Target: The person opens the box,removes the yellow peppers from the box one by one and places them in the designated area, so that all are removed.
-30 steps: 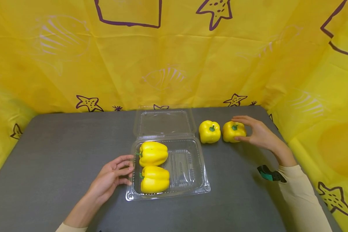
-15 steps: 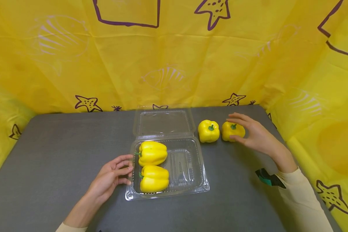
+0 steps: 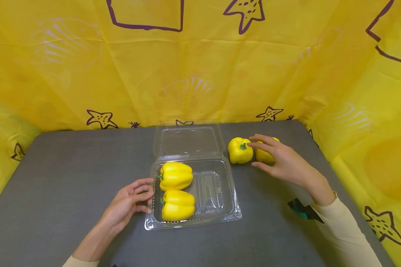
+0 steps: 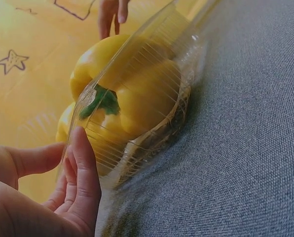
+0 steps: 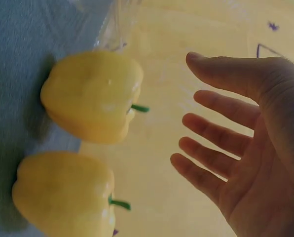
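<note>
Left hand (image 3: 128, 202): grip narrow, pinching the clear box (image 3: 204, 187) by its left edge, probably to steady it. Two boxed peppers (image 3: 176, 176) lie sideways, likely for stability. Right hand (image 3: 289, 163): grip wide, holding nothing, near two loose peppers (image 3: 238, 152) upright on the table (image 3: 87, 167).

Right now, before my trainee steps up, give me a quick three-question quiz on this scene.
1. How many peppers lie in the box?
2. True or false: the right hand is holding nothing.
3. The lid is: A, shut over the box; B, folded open behind it; C, in the right hand.

Key: 1, two. 2, true. 3, B.
</note>
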`<state>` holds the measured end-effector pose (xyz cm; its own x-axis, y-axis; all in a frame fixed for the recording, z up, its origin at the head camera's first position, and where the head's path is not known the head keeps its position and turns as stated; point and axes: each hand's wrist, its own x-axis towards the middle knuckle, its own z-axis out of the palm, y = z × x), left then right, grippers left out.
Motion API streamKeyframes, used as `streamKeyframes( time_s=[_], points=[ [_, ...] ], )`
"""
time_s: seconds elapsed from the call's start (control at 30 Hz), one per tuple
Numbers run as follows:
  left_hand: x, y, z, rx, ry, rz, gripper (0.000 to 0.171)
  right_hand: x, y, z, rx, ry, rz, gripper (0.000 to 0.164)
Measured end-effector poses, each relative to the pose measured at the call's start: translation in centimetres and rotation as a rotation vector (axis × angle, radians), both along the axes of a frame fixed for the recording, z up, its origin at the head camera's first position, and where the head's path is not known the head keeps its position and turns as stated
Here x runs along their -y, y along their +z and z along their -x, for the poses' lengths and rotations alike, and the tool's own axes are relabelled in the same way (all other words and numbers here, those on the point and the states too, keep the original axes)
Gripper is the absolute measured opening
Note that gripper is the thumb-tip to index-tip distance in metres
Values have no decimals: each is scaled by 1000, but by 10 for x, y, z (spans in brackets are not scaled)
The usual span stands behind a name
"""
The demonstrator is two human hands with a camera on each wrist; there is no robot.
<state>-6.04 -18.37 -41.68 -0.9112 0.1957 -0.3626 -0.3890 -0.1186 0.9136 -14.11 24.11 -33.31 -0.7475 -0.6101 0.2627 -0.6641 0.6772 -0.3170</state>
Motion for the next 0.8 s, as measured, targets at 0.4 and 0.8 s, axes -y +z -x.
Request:
streamKeyframes(
  time_s=[0.4, 0.8],
  points=[
    [2, 1, -1, -4, -1, -13, 44, 31, -5, -7, -27, 151, -25, 54],
    [1, 2, -2, -3, -2, 0, 47, 50, -14, -21, 12, 215, -44, 58]
  ],
)
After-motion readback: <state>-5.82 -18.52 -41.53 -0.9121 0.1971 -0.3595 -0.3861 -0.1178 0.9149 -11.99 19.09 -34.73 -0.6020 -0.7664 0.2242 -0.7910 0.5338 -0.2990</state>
